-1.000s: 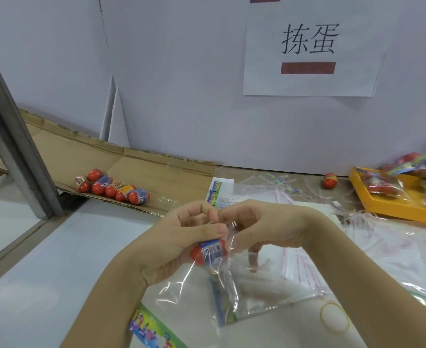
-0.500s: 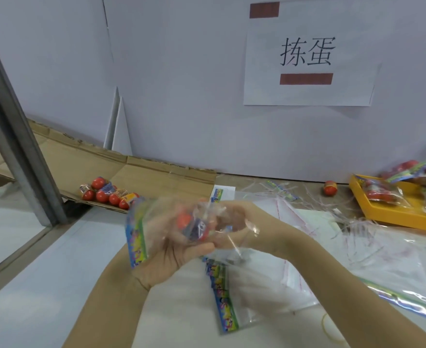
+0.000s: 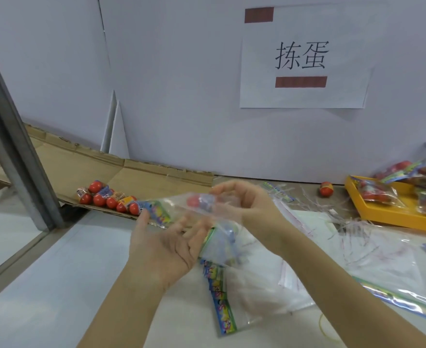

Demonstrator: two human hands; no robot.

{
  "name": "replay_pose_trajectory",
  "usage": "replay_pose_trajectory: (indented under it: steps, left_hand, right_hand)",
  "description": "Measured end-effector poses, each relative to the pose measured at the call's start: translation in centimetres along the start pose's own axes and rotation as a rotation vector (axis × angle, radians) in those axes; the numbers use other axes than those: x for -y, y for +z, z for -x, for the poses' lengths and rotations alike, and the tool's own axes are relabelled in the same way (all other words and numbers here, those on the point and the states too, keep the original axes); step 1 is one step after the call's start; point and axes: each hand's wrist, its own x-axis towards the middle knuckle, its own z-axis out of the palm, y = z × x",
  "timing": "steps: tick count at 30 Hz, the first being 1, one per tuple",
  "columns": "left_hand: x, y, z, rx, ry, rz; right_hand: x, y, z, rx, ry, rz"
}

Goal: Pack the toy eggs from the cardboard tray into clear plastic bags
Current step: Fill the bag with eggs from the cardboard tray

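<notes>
A clear plastic bag (image 3: 179, 204) with a colourful header strip hangs sideways in the air, and a red toy egg (image 3: 200, 200) shows inside it. My right hand (image 3: 247, 204) grips the bag's right end. Just below the bag, my left hand (image 3: 166, 244) lies palm up with relaxed fingers. Several red toy eggs (image 3: 106, 198) sit in a row on the flat cardboard tray (image 3: 156, 182) at the left, against the wall.
More clear bags (image 3: 257, 292) and thin plastic strips lie spread on the white table. A yellow tray (image 3: 392, 217) with packed bags stands at the right. One loose egg (image 3: 326, 189) rests by the wall. A metal post (image 3: 18, 146) rises at the left.
The egg has gone from my left fingers into the bag. My left hand has let go and opened below it, while my right hand has lifted the bag up and to the right.
</notes>
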Motion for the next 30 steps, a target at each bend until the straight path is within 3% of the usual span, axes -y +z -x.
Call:
replay_pose_trajectory:
  steps: [3,8,12,19,26,30]
  left_hand:
    - [1.8,0.5,-0.3,-0.143,0.177,0.068]
    - [2.7,2.2,0.7,0.114,0.292,-0.060]
    - [2.4,2.6,0.8,0.095,0.495,-0.271]
    - [2.2,3.0,0.8,-0.010,0.518,-0.212]
    - [2.0,3.1,1.0,0.080,0.427,-0.225]
    - [2.1,3.0,0.8,0.007,0.458,-0.189]
  right_hand:
    - [0.5,-0.4,0.1,-0.178,-0.164,0.095]
    - [0.0,0.4,0.8,-0.261,-0.447,0.527]
    - [-1.0,0.8,0.8,-0.228,-0.613,0.746]
    - [-1.4,1.0,0.6,-0.162,-0.598,0.655]
    - [-0.6,0.3,0.6,-0.108,-0.622,0.766]
    - [-0.7,0.2,0.7,-0.073,-0.625,0.801]
